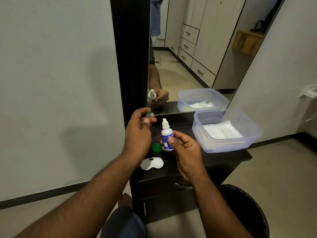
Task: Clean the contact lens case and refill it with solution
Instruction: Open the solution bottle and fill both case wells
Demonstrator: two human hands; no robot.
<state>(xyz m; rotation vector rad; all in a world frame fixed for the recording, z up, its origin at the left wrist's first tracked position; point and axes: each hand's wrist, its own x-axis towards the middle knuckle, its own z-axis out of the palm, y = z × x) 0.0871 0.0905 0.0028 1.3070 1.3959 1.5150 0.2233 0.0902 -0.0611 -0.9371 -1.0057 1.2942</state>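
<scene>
Right hand [184, 148] grips the upright bottle [166, 136] over the dark tabletop [223, 158]; left hand [139, 129] pinches a small blurred object; case [152, 163] near the near-left edge; green cap [157, 147] partly hidden; tub [253, 134] right.
</scene>
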